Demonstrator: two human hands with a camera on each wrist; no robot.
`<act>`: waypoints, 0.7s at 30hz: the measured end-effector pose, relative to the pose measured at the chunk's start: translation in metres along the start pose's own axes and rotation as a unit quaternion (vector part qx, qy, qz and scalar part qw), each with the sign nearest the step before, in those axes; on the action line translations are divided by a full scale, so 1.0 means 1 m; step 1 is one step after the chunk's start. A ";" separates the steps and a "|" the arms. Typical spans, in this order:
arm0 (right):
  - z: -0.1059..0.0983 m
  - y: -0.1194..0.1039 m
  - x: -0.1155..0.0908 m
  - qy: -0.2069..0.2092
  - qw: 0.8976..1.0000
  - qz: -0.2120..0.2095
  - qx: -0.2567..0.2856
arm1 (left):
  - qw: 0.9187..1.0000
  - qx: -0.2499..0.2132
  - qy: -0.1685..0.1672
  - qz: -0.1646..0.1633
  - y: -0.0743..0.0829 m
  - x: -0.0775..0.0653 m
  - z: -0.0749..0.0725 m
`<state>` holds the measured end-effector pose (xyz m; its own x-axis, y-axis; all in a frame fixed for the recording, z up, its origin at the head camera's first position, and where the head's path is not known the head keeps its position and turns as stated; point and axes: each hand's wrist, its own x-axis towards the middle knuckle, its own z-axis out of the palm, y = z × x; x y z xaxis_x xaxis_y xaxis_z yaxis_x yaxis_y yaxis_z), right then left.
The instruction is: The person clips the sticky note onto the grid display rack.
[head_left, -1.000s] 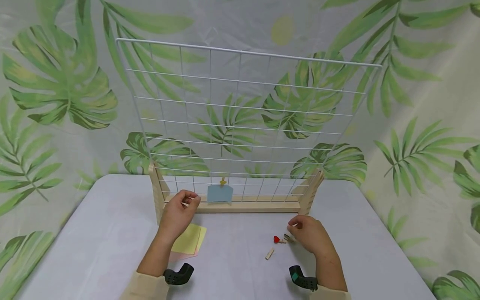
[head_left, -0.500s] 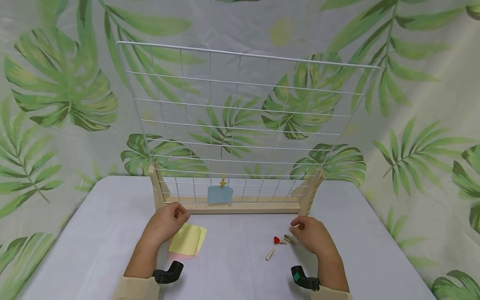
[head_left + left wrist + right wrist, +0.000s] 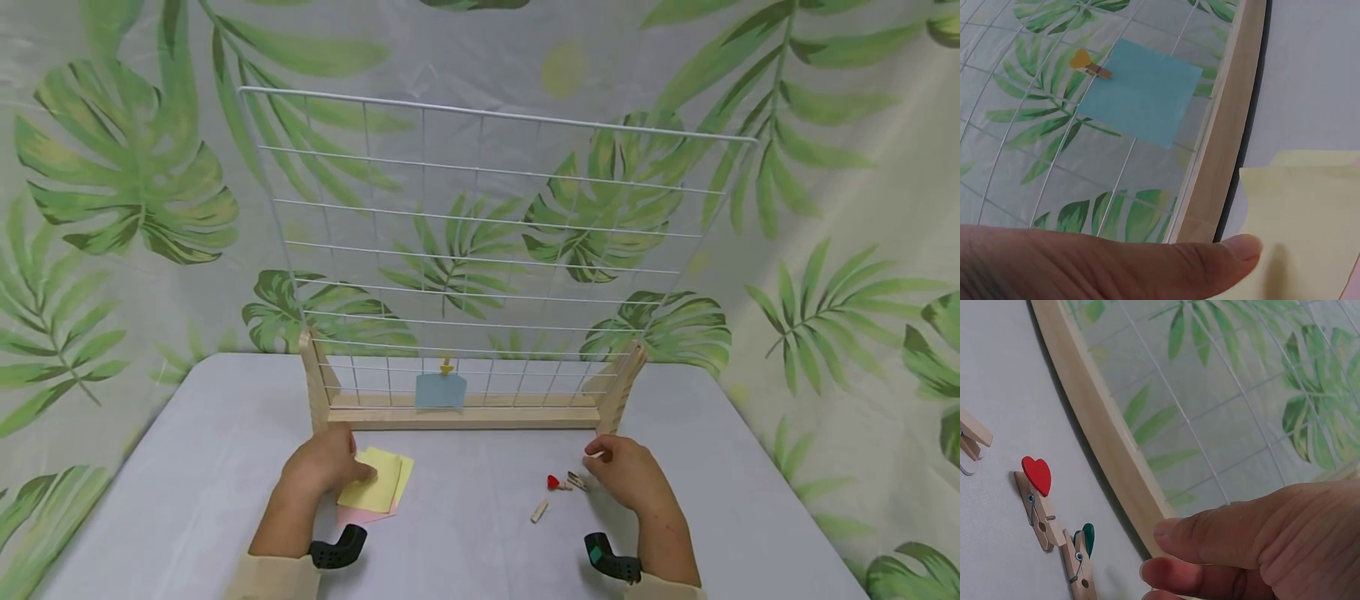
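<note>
The blue note (image 3: 440,392) hangs low on the front of the grid (image 3: 482,112) because a yellow-heart peg (image 3: 1091,65) bites its top edge, apparently pinning it to a wire. The grid stands up thanks to the wooden stand (image 3: 472,419), whose two side posts and long foot hold it on the tabletop (image 3: 465,521). The left hand (image 3: 321,462) is spread, its straight thumb over the yellow notes (image 3: 381,485); whether it touches them I cannot tell. Those notes lie slightly fanned over a pink note (image 3: 366,515), so edges show and, I judge, one sheet could be picked out easily. The right hand (image 3: 626,471) is loosely curled and holds nothing, thumb and forefinger apart, near the red-heart peg (image 3: 1036,506) and the green peg (image 3: 1080,565). A third peg (image 3: 539,511) lies nearer the person, all three within that hand's easy reach.
</note>
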<state>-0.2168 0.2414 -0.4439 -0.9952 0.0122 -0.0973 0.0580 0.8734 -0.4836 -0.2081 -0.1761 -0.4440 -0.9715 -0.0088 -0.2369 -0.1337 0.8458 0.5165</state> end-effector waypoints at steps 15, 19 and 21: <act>0.009 -0.003 0.002 -0.036 0.999 0.025 0.003 | 1.000 0.023 0.008 0.002 0.007 0.001 0.010; 0.016 0.000 0.005 -0.030 0.999 0.017 -0.001 | 1.000 0.024 0.012 0.007 0.009 0.001 0.011; 0.018 0.001 0.005 -0.027 1.000 0.014 -0.002 | 1.000 0.023 0.014 0.007 0.009 0.001 0.012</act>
<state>-0.2207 0.2336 -0.4608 -0.9873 0.0107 -0.1587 0.0862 0.8746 -0.4771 -0.2079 -0.1620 -0.4492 -0.9784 -0.0116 -0.2062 -0.1117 0.8696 0.4810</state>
